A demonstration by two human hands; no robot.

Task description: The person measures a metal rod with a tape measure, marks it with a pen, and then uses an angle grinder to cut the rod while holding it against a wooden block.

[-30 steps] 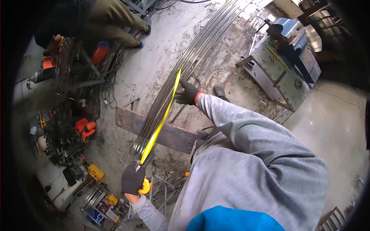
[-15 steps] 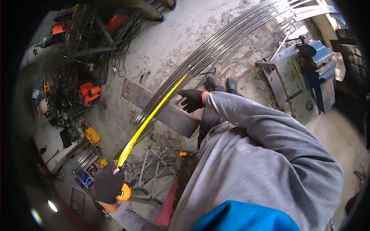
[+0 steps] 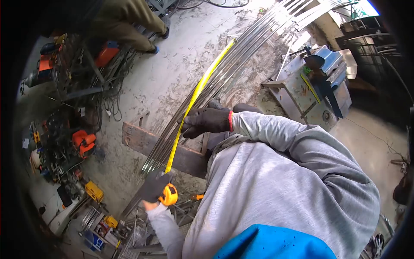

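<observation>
The orange, rounded tape measure case is held in the dark-gloved left hand, whose fingers are closed around it. The long yellow tape blade has been drawn out and laid along the bundle of slim, shiny metal bars. The dark-gloved right hand is placed apart from the left one, with its fingertips at the blade; whether the blade is pinched there cannot be told. No figure can be read on the blade, and no mark or cut can be made out on the bars, so only the laying out of the tape can be judged done. The near part of the bars is crossed underneath by a wide brown plank. Farther off, metal pieces are carried on the grey tabletop to the right, and a person in khaki trousers is seen at upper left
</observation>
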